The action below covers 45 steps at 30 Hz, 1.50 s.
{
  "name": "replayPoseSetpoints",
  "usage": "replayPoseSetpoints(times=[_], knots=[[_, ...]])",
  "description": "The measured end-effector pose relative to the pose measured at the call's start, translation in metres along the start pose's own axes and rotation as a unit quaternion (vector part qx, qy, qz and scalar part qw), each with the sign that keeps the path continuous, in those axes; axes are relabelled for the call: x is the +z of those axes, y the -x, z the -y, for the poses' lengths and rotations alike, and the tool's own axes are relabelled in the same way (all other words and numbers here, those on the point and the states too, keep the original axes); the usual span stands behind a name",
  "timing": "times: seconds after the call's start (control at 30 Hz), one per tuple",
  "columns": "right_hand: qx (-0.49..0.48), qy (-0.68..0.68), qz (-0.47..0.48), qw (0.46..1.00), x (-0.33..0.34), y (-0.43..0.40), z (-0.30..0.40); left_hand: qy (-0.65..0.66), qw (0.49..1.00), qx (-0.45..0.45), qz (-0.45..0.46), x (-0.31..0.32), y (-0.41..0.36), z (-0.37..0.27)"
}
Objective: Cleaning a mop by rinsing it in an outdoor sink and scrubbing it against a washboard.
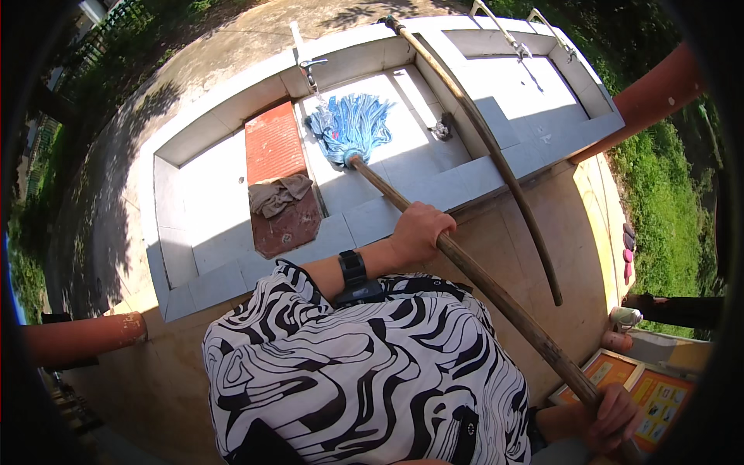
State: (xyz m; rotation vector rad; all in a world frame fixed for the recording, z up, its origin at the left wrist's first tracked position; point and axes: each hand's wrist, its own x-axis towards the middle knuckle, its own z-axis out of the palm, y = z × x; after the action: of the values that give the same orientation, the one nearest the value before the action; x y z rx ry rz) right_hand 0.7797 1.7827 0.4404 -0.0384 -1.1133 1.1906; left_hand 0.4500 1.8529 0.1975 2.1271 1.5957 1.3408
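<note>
My left hand [419,232], with a black watch on its wrist, grips the wooden mop handle [494,276] near the sink's front edge. Lower on the right, my right hand [613,415] is wrapped around the same handle close to its rear end. The blue string mop head [351,131] lies spread on the floor of the tiled sink's middle basin [401,165]. Water runs onto it from a tap [311,64] with a blue lever.
A red ribbed washboard slab [273,145] with a brown cloth [279,195] stands left of the mop head. Another wooden pole [482,125] leans across the basin divider. A dark clump [443,128] lies in the basin. Red posts [651,104] flank the sink.
</note>
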Motion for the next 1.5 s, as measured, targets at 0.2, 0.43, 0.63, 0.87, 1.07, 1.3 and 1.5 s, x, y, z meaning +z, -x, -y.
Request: replayPoseSetpoints(times=[0.2,0.43,0.63,0.87,1.07,1.3,1.5], knots=[[0.000,-0.004,-0.023,1.000,0.001,0.002,-0.010,0.006,1.000,0.003,-0.006,-0.002,-0.004,0.006],[0.004,0.006,-0.031,0.999,0.001,0.004,-0.017,-0.006,1.000,-0.018,0.002,0.001,-0.004,0.012],[0.005,-0.007,-0.020,1.000,0.001,0.006,-0.019,-0.010,1.000,-0.013,-0.003,0.004,-0.003,0.014],[0.023,-0.003,-0.002,1.000,-0.002,0.009,-0.017,-0.004,1.000,-0.017,0.011,0.004,-0.004,0.010],[0.041,0.006,-0.007,0.999,-0.004,0.017,-0.013,0.000,1.000,-0.005,0.002,0.005,0.001,0.010],[0.066,0.017,0.003,0.998,-0.013,0.029,-0.008,-0.009,1.000,-0.006,0.004,0.007,0.007,0.011],[0.062,0.072,0.001,0.995,-0.006,0.033,-0.005,-0.021,0.998,-0.021,0.064,-0.008,0.005,0.007]])
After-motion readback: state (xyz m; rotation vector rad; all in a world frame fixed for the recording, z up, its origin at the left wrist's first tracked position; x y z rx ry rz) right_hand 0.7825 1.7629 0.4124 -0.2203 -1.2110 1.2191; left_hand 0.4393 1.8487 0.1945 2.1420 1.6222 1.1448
